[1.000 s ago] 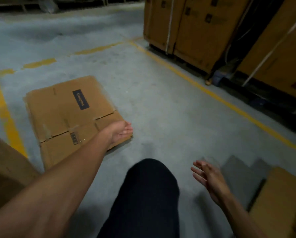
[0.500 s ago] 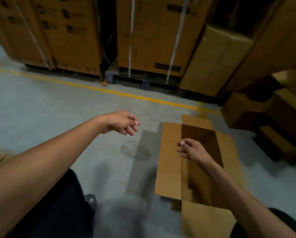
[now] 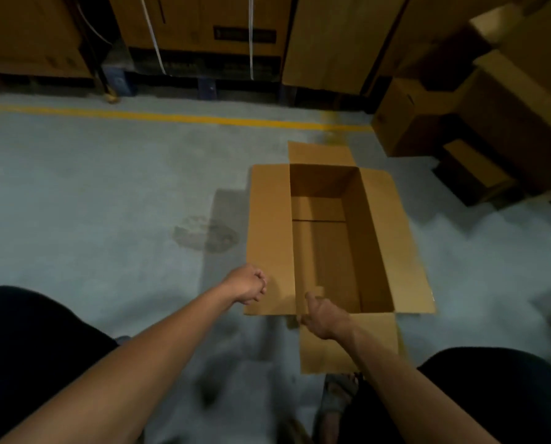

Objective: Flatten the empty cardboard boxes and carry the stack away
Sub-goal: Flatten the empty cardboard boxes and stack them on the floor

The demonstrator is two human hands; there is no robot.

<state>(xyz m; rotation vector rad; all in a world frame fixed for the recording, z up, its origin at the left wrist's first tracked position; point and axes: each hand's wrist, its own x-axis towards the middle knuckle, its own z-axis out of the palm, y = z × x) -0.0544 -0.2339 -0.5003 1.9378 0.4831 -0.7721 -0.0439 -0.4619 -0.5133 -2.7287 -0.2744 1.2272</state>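
An open, empty cardboard box [image 3: 269, 219] stands on the concrete floor right in front of me, with all its top flaps folded outward. My left hand [image 3: 247, 283] rests at the near end of the left flap, over its outer edge, with the fingers curled. Whether it grips the flap is unclear. My right hand [image 3: 324, 312] is at the box's near left corner. Its thumb points up along the rim and its fingers reach over the near wall into the box.
Tall strapped cartons [image 3: 200, 24] on pallets line the back, behind a yellow floor line [image 3: 171, 116]. More cardboard boxes [image 3: 408, 123] are piled at the right. A dark stain [image 3: 203, 233] marks the floor left of the box. My knees and a sandalled foot [image 3: 338, 395] fill the bottom.
My view swung from a flattened box on the floor to this open box. Both hands came down from mid-air onto the box's near left corner.
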